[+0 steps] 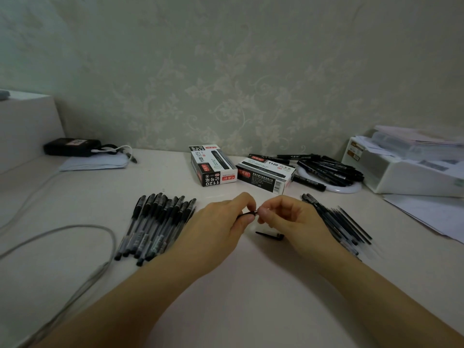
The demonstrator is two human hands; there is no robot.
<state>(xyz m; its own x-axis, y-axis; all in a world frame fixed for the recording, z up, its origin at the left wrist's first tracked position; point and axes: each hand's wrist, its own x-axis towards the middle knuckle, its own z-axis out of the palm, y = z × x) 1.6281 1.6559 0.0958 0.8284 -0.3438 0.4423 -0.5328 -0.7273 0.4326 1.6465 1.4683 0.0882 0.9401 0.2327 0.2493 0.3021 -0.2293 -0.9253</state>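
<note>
Left hand [221, 222] and right hand [283, 216] each pinch one end of a pen [247, 214], just above the table [226, 285]. Likely light, stiff, slick plastic; best held by the barrel. Cap [270, 235] lies beneath on the table.

A pen part [247, 214] sits between the fingers [244, 200] of the left hand [221, 222] and the right hand [283, 217]; a cap [270, 235] lies on the table [226, 292] just before them; one pile of pens [158, 224] lies left, another pile [336, 222] right; two boxes [213, 165] stand behind.

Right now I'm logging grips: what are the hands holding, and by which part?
A thin black pen part: the left hand grips its body, the right hand pinches its exposed end.
</note>
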